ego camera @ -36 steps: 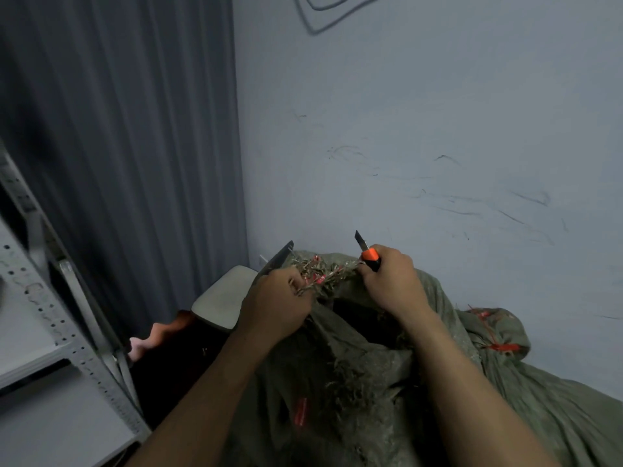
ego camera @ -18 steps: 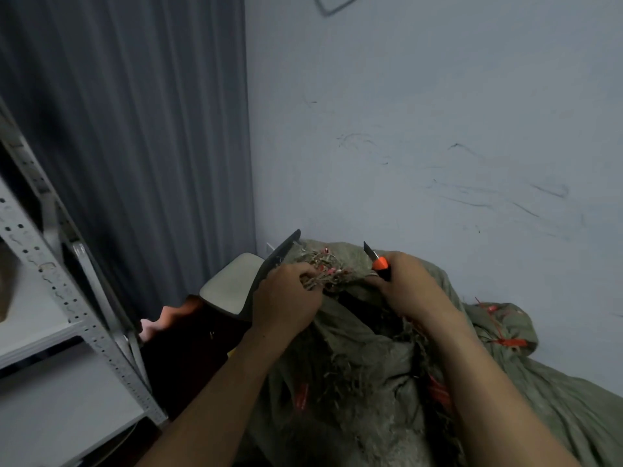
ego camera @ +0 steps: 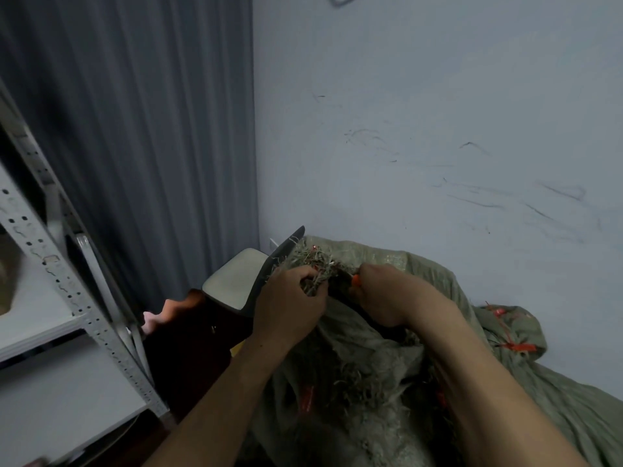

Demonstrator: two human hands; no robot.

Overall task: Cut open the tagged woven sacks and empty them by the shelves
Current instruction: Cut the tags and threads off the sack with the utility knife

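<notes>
By the pale wall (ego camera: 438,129) sits the woven sack (ego camera: 354,348); my left hand (ego camera: 290,298) curls tight round its frayed neck (ego camera: 317,264), and my right hand (ego camera: 387,294) grips the orange cutter (ego camera: 354,280) just beside. I judge the cloth soft and limp and the body heavy, so the bunched neck seems the best hold.

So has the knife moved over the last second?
Yes. The knife has dropped leftward: its blade stood clear above the sack's bunched mouth, now only its orange part shows, down among the frayed strands beside the left hand.
</notes>
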